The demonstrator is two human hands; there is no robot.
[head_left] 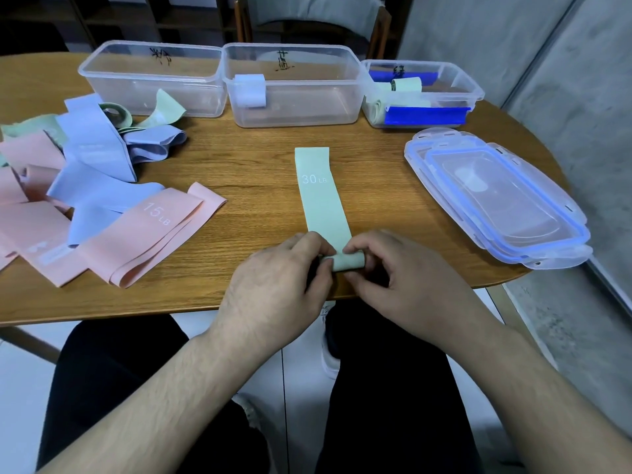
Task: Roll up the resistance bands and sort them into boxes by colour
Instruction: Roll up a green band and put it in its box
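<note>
Left hand (280,278) and right hand (393,265) both pinch the started roll of the green band (321,200) at the near counter (239,159) edge, its tail lying flat toward the far side. Risks: springy roll may uncoil if grip slackens, roll skewed, or slip off the edge.

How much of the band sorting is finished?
Not much yet. One blue roll sits in the middle box and green rolls in the right box. Both hands are rolling the green band. The pile waits, and the left box looks empty.
</note>
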